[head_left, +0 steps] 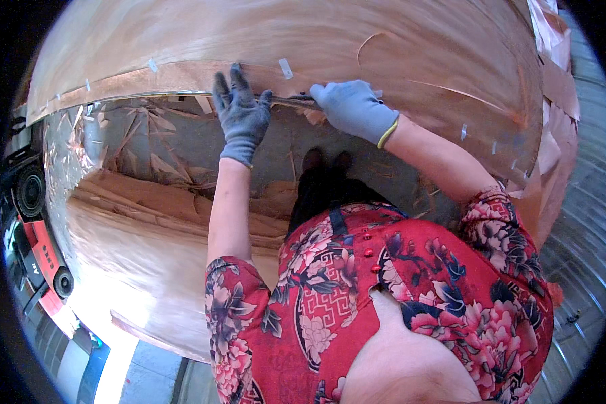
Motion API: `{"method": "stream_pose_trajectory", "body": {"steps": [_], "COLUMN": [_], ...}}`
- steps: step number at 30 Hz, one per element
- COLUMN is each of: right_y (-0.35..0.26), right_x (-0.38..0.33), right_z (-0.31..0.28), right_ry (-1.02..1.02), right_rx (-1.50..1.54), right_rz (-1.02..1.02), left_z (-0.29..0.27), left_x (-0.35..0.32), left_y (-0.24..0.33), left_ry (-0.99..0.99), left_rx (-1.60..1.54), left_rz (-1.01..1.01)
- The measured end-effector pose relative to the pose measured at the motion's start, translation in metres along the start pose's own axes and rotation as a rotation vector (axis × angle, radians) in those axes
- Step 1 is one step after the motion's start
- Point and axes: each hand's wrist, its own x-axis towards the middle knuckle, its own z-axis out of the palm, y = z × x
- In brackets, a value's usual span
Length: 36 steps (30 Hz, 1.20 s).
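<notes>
A large sheet of thin brown wood veneer (411,40) lies in front of me, with a narrow veneer strip (175,75) along its near edge. My left hand (241,118), in a grey glove, rests on that edge with its fingers spread. My right hand (353,108), in a matching glove with a yellow cuff rim, is closed around a thin dark tool, apparently a knife (301,99). Its narrow end points left along the sheet's edge, toward my left hand. The handle is hidden in my fist. Small pale tape pieces (285,69) stick to the veneer.
Torn veneer scraps (161,145) litter the floor beneath the edge. A second veneer stack (161,236) lies at left, beside my legs. Further left stands a red and black wheeled vehicle (39,242). Loose veneer pieces (555,135) hang at the right end.
</notes>
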Motion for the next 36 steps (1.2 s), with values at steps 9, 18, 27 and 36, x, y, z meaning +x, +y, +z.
{"method": "stream_pose_trajectory", "body": {"steps": [9, 18, 27, 36], "right_y": [0.006, 0.033, 0.057, 0.048], "right_x": [-0.015, -0.058, -0.117, -0.113], "right_z": [0.004, 0.021, 0.032, 0.033], "right_ry": [0.004, 0.114, 0.003, 0.002], "right_rx": [-0.029, 0.0, 0.023, 0.012], "right_rz": [0.062, 0.104, 0.274, 0.316], "left_z": [0.018, 0.019, 0.021, 0.017], "left_x": [-0.001, -0.003, -0.003, 0.001], "left_y": [-0.002, -0.007, -0.017, 0.117], "left_ry": [-0.044, -0.023, -0.039, -0.176], "left_rx": [0.0, 0.03, 0.073, -0.135], "left_rz": [0.006, 0.028, 0.061, 0.159]}}
